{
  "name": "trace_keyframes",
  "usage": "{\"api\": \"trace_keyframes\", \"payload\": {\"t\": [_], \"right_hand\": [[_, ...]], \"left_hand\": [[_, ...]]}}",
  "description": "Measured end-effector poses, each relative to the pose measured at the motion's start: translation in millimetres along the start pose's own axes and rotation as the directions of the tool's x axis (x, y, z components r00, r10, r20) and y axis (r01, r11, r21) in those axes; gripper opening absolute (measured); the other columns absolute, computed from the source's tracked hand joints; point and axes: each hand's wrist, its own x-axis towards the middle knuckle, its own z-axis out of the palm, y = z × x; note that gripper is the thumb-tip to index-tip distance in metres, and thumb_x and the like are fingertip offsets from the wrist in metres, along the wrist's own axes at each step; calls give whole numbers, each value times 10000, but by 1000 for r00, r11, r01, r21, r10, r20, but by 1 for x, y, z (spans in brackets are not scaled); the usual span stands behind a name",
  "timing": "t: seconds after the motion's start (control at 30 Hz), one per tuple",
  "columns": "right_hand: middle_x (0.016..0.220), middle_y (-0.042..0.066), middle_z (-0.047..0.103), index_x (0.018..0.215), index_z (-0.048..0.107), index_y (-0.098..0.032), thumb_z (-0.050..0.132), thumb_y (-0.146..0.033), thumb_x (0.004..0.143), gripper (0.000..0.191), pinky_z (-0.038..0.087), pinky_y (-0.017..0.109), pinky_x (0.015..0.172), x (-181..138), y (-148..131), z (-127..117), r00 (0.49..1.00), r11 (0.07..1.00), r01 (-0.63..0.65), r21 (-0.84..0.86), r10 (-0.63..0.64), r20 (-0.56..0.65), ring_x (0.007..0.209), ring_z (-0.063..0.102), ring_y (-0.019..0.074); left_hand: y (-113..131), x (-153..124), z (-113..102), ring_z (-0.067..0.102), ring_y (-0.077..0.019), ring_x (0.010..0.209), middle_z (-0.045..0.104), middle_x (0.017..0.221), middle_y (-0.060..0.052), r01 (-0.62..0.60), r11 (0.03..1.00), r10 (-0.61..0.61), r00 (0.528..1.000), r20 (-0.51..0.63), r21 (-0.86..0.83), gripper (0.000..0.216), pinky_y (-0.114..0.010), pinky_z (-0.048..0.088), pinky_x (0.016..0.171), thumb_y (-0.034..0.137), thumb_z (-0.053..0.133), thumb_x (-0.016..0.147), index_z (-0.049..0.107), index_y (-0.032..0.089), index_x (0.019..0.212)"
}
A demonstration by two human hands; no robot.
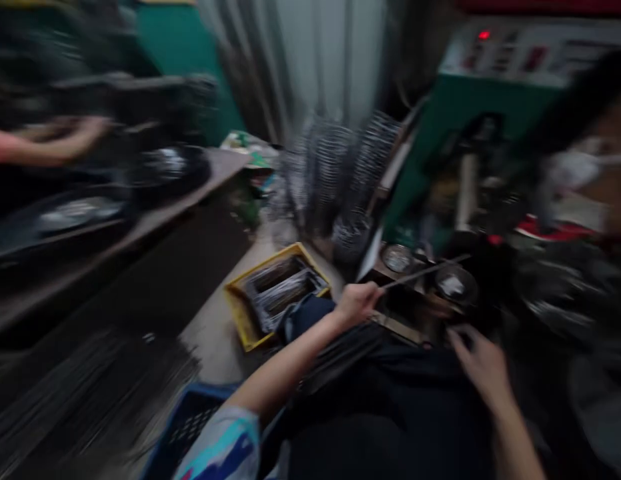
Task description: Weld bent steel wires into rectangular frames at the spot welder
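Observation:
My left hand (359,303) is closed around the end of a thin rod (417,272). The rod slants up to the right, over the machine's work area. Below and right of its tip sits a round dish (455,285) with something pale in it; a smaller round cup (397,258) with shiny contents stands left of the dish. My right hand (483,363) is just below the dish, thumb and fingers apart, and I see nothing held in it. Motion blur hides the fingertips' exact contact.
A green machine (495,100) with a lit red lamp stands ahead right. A yellow crate (235,313) holding thin metal parts is left of my knees, a blue basket (190,420) nearer. Stacked metal coils (333,160) stand behind. At left, a co-worker's arms (65,143) reach over a bench (190,200).

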Motion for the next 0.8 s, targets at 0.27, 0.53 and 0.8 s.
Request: {"api": "trace_keyframes", "payload": {"t": [0.27,0.53,0.8], "right_hand": [[569,-50,568,734,552,-174,736,-476,693,355,298,144,359,53,-33,66,860,329,-228,916,509,31,391,441,51],[651,-41,641,785,615,-180,781,-325,654,256,331,105,359,62,-60,80,788,-69,-245,967,568,240,488,530,52],[761,3,723,806,604,-188,770,-264,671,227,454,133,408,57,-54,76,798,-136,-337,932,484,359,589,666,113]], "left_hand": [[-1,0,26,395,-81,498,409,543,55,-8,1000,8,1000,-25,23,335,-231,283,542,288,470,960,444,187,642],[2,2,43,390,-79,476,415,534,58,-34,998,38,995,-88,54,331,-228,292,532,255,498,956,457,187,635],[3,6,45,423,-80,477,450,539,53,-57,996,62,995,-73,66,305,-224,302,533,234,513,953,483,184,654]]}}
